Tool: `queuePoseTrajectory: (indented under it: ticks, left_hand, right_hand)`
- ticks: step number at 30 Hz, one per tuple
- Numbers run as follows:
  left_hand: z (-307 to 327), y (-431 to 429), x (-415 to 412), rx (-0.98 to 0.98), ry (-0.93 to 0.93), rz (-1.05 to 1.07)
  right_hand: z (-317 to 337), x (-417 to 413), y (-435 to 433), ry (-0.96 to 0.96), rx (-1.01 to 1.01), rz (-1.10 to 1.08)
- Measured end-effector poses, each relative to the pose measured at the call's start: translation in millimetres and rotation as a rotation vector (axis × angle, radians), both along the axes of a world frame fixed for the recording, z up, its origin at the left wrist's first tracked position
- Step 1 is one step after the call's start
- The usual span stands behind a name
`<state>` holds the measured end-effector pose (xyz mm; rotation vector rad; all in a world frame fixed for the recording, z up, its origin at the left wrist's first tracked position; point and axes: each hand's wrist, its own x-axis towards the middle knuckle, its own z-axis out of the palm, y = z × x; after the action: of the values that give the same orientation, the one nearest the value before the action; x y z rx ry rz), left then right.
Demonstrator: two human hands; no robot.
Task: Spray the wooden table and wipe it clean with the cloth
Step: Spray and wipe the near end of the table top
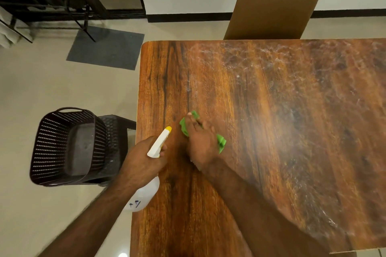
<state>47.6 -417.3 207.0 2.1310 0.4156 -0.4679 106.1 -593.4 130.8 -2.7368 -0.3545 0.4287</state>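
curled fingers of the left hand wrap the neck of the white spray bottle, held over the left edge of the wooden table. its long axis runs from the body, near the person, up to the yellow-tipped nozzle, which points away toward the far end and slightly right, just short of the green cloth. the right hand lies on that cloth with fingers stretched out, pressing it to the tabletop. a whitish wet film covers the far and right parts of the wood. a dark woven basket sits on a dark chair beside the table, left of the bottle. a brown chair back stands at the far edge.
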Motion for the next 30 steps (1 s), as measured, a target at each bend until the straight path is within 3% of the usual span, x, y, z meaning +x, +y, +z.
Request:
queuePoseTrajectory:
  ticks: [5,11,18,26,30]
  left_hand:
    - [0.7,-6.0,7.2,0.015,0.009,-0.012]
    - [-3.9,-9.6,10.3,0.000,0.043,0.039]
    - [-1.3,-11.7,14.7,-0.022,0.032,0.060]
    - [-1.6,-10.7,17.5,-0.024,0.015,0.033]
    - [-1.4,-9.5,17.4,-0.048,0.015,0.052]
  right_hand:
    - [-10.5,-26.1,2.0,-0.082,0.093,0.225]
    - [-8.4,38.4,-4.3,-0.022,0.012,0.011]
    - [-5.0,-45.4,-8.1,-0.054,0.074,0.015]
    - [-15.8,39.0,-14.8,-0.037,-0.004,-0.082]
    - [-11.9,-2.3,-19.9,-0.024,0.020,-0.118]
